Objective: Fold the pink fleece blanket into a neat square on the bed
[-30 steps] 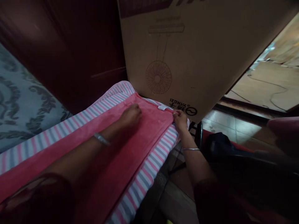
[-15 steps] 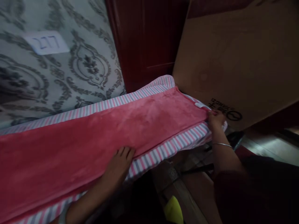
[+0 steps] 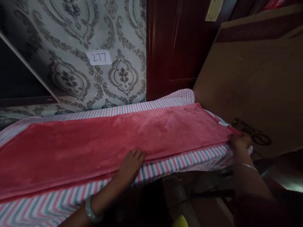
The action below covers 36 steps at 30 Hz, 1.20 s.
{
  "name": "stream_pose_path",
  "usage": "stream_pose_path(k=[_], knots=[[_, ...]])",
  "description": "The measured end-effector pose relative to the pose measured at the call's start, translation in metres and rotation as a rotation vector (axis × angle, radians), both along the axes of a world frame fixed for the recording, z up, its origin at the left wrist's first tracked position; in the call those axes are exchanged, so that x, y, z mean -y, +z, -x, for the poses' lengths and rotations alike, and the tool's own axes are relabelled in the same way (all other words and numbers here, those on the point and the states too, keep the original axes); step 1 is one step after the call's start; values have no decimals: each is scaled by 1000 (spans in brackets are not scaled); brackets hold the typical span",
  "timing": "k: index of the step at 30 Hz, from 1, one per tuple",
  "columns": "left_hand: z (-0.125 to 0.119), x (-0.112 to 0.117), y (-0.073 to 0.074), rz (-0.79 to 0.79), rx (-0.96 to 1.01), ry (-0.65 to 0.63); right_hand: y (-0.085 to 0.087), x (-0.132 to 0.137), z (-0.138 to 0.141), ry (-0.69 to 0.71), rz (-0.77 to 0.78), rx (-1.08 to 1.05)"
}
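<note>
My right hand [image 3: 241, 142] grips the near right corner of a long, folded, plush coral-red cloth [image 3: 111, 138], just beside its small white tag [image 3: 223, 124]. My left hand [image 3: 131, 164] lies palm down on its near edge; whether it pinches the fabric I cannot tell. The cloth lies flat over a pink, grey and white striped cloth [image 3: 172, 164], beside a large brown cardboard box [image 3: 248, 75].
</note>
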<state>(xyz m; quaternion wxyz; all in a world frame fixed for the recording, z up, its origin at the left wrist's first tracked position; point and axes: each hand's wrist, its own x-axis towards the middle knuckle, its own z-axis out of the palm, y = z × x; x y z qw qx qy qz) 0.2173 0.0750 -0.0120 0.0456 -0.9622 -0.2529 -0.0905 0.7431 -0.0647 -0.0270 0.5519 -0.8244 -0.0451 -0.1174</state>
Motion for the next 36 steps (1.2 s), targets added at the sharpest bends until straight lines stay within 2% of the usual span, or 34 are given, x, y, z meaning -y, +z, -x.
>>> stream_pose_path(k=[3,7,10,16,22,25,27,30,32,36], knots=[[8,-2,-8,-37,74,5,0,-2,1,-46,64,-120],[18,-6,-12,-36,147,-35,-1,-3,-7,-43,89,-82],[20,-10,-12,-21,127,-101,-5,-2,-11,-52,100,-42],[20,-11,-17,-98,175,-156,-13,-1,-5,-65,97,20],[24,-7,-14,-363,355,-262,-14,1,7,-140,21,23],[25,-6,-19,-392,361,-237,-11,2,8,-116,-1,1],[23,-6,-26,-385,313,-174,-7,1,6,-90,-2,-32],[12,-5,-29,-306,175,-61,-3,2,2,-82,-9,-66],[-4,-3,-24,-221,92,-42,-3,3,-1,-79,-22,-70],[-56,4,2,-119,-29,-159,-6,7,-8,-59,-38,-83]])
